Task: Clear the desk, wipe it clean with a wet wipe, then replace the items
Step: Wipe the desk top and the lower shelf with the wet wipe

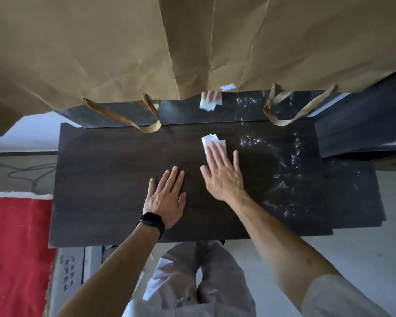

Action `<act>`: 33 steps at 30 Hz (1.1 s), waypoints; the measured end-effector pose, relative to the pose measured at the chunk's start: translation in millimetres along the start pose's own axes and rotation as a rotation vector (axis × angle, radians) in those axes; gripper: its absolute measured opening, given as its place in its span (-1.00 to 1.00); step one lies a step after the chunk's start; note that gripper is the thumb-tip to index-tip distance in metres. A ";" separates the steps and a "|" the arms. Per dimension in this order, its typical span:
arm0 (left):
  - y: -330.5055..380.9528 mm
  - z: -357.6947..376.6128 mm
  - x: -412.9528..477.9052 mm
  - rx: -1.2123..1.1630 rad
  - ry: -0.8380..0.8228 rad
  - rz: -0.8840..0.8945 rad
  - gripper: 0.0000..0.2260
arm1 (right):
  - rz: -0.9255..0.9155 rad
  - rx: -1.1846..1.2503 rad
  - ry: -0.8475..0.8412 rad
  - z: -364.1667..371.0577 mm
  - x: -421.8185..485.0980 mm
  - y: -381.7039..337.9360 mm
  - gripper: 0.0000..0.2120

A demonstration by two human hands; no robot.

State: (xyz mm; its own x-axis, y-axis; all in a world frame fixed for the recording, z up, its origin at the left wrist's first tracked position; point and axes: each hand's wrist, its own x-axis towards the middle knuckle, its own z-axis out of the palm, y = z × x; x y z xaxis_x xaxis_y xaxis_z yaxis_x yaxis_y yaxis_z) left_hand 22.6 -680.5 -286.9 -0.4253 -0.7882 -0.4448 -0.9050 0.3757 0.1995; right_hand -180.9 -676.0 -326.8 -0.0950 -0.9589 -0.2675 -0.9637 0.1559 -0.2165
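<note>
Because the wet wipe (213,143), at 12 o'clock on the desk (101,179) under the flat, straight-fingered right hand (222,172), looks limp, light and damp, palm pressure should steer it; left hand (167,197) lies flat, empty.

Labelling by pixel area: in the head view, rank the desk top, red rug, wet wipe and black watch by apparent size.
1. desk top
2. red rug, cut off by the frame
3. wet wipe, partly under the right hand, and black watch look alike; unranked.
</note>
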 end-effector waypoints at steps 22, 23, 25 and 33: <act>-111.1 1.6 -45.1 -0.084 0.074 -0.178 -0.41 | -0.197 -0.104 -0.126 33.0 -83.7 -85.9 -0.34; -110.3 3.2 -44.3 -0.093 0.080 -0.184 -0.41 | -0.238 -0.091 -0.123 32.5 -70.0 -97.7 -0.36; -108.2 6.1 -42.6 -0.092 0.091 -0.200 -0.41 | -0.285 -0.081 -0.121 29.3 -43.8 -113.9 -0.39; -104.3 16.0 -40.5 -0.086 0.086 -0.177 -0.41 | 0.636 0.096 0.044 0.5 -49.8 17.8 -0.35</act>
State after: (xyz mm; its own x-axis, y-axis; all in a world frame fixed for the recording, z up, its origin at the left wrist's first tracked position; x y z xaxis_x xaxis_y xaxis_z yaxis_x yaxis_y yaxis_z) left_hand 134.4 -680.0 -303.7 -0.2556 -0.8781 -0.4044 -0.9616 0.1875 0.2006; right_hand -193.2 -625.4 -317.8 -0.6523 -0.6809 -0.3330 -0.6896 0.7154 -0.1120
